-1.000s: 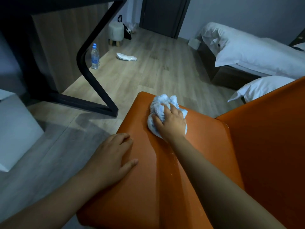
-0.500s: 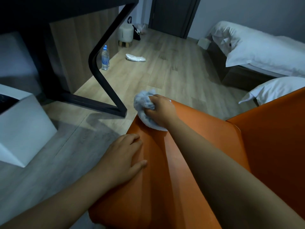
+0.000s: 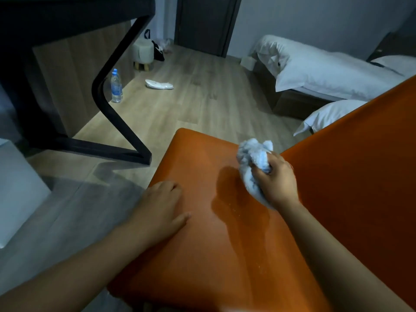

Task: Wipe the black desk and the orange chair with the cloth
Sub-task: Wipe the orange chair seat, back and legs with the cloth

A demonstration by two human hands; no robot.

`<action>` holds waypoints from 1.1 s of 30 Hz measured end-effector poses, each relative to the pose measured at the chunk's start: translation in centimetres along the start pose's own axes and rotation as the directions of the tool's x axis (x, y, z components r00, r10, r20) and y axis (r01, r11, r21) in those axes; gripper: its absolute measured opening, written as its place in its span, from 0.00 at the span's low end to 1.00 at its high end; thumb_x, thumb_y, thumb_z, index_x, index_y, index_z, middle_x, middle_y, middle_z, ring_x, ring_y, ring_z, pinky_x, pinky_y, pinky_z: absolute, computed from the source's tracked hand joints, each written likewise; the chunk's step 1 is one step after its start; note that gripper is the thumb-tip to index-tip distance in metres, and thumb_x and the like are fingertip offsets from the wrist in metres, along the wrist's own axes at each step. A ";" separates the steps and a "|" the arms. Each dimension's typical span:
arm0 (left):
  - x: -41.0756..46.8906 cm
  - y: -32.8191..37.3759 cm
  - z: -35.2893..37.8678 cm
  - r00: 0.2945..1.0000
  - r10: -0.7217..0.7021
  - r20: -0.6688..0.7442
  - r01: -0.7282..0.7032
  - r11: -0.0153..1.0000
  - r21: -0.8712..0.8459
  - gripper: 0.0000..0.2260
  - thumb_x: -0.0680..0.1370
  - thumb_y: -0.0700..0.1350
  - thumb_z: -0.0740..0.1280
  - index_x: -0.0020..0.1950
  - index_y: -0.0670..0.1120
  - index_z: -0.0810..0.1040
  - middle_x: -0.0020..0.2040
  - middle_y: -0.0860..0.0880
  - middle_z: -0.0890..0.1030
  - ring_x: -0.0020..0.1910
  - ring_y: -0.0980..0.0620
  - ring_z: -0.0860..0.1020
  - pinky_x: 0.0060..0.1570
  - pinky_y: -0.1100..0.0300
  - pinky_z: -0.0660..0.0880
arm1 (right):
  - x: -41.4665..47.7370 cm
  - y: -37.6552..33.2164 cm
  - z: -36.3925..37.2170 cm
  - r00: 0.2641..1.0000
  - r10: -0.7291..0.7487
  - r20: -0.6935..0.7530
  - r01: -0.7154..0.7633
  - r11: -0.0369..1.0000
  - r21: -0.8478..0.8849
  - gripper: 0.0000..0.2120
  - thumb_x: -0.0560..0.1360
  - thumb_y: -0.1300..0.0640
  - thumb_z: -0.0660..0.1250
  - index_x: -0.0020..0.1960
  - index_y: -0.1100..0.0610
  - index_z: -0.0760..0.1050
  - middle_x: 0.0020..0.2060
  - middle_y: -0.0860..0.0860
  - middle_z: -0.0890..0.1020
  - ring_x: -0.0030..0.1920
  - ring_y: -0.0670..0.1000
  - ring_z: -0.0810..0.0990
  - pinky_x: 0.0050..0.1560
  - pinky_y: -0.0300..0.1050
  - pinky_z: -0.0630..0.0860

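The orange chair fills the lower middle, its seat facing me and its backrest rising at the right. My right hand grips a bunched pale blue-white cloth and holds it on the seat close to the backrest. My left hand rests flat on the seat's left edge with fingers spread. The black desk stands at the upper left, and only its dark top edge and angled black leg show.
A water bottle stands on the wood floor by the desk leg. A white slipper lies farther out. A small stool and dark bag sit near the door. A white bed and pillow lie right. A white box sits left.
My right hand has swept the cloth from the seat's far left corner across to the right, toward the backrest. The left hand stays on the seat's edge.
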State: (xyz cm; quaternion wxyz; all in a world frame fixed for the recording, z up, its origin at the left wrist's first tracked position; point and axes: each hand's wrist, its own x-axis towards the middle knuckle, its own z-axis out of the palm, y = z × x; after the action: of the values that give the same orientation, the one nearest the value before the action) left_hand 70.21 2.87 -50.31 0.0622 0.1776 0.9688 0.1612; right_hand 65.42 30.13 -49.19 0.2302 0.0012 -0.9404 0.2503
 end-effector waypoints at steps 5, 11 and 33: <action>0.1 2.2 0.4 0.996 0.084 0.025 -0.083 0.996 -0.033 0.29 0.79 0.60 0.59 0.76 0.49 0.59 0.75 0.52 0.59 0.74 0.52 0.58 0.72 0.58 0.57 | -2.6 3.4 -2.8 0.992 0.097 -0.079 -0.104 0.990 -0.095 0.08 0.72 0.56 0.68 0.50 0.56 0.78 0.49 0.51 0.80 0.47 0.54 0.78 0.44 0.50 0.75; 0.4 4.3 1.7 0.988 0.140 0.065 -0.141 0.990 0.006 0.29 0.79 0.60 0.58 0.76 0.49 0.59 0.75 0.51 0.59 0.74 0.50 0.57 0.73 0.56 0.55 | -5.1 5.6 -4.1 0.975 0.185 -0.120 -0.204 0.965 -0.168 0.05 0.72 0.57 0.68 0.45 0.58 0.77 0.47 0.52 0.80 0.46 0.56 0.77 0.42 0.50 0.73; 0.5 5.0 3.0 0.987 0.132 0.094 -0.144 0.980 0.136 0.33 0.78 0.65 0.55 0.78 0.48 0.56 0.77 0.50 0.55 0.76 0.49 0.52 0.75 0.52 0.48 | -9.3 5.1 -0.8 0.948 0.316 -0.037 -0.313 0.906 -0.283 0.25 0.76 0.43 0.64 0.69 0.54 0.71 0.70 0.54 0.70 0.68 0.59 0.67 0.62 0.59 0.69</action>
State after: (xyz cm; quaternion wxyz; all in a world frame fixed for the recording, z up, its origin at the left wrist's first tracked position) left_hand 71.93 8.34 -51.50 0.0788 0.2551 0.9597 0.0880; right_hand 73.50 33.93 -55.08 0.1798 -0.1823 -0.9556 0.1459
